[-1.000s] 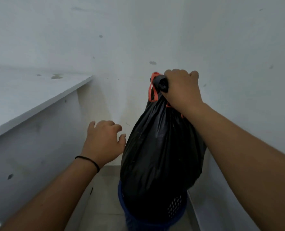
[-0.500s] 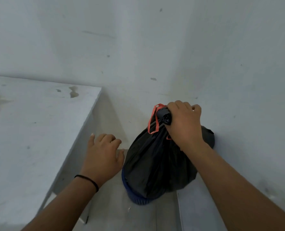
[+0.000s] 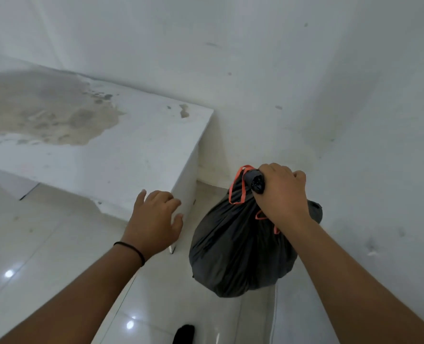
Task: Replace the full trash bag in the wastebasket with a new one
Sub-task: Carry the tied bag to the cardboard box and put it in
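A full black trash bag [image 3: 238, 252] with orange drawstrings [image 3: 238, 187] hangs in the air over the floor near the room's corner. My right hand [image 3: 280, 192] grips its gathered neck from above. My left hand [image 3: 156, 219] hovers to the left of the bag, fingers loosely spread, holding nothing, close to the corner of a white counter. The wastebasket is hidden from view; the bag covers the spot where it stood.
A white counter [image 3: 121, 155] with a large brownish stain stands at the left, its corner next to my left hand. White walls [image 3: 355, 120] meet in a corner behind the bag. The floor is glossy white tile [image 3: 44, 256]. A dark object [image 3: 185, 333] lies at the bottom edge.
The bag has come up out of the blue basket, which has dropped out of sight behind it. The view has risen and tilted down, showing more counter top and floor.
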A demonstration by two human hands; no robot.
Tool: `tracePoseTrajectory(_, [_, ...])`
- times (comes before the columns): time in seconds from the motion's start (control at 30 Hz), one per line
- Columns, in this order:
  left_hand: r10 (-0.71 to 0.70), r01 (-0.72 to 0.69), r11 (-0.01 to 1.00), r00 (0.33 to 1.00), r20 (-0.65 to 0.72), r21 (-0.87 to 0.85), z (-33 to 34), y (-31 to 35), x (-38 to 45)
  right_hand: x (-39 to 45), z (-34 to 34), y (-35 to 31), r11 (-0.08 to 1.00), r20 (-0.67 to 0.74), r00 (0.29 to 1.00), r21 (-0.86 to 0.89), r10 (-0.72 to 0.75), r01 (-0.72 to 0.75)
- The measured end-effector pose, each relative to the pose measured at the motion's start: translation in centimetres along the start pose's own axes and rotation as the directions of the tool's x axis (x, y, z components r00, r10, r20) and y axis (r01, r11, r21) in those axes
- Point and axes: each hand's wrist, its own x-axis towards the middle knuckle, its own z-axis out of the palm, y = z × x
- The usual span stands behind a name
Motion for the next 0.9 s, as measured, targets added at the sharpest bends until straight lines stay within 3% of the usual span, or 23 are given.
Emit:
tracePoseTrajectory(0.27, [-0.231, 0.234, 0.971, 0.972, -0.048, 0.059, -3.8, -6.8, -12.3, -6.4, 1.9, -11.4, 0.963, 0.174, 0.963, 0.209, -0.206, 0.168])
tracePoseTrajectory(0.5, [-0.433, 0.443, 0.895, 0.892, -0.13, 0.058, -7.6, -16.4, -21.0, -8.8, 3.9, -25.0, 0.902, 0.206, 0.885, 0.211, -0.418, 0.377])
tracePoseTrajectory(0.9, [-0.609, 0.621, 0.781, 0.781, -0.137, 0.073, -14.6, -39.2, -30.1, -6.2, 8.3, -50.7, 0.868, 0.278, 0.822, 0.163, -0.496, 0.469])
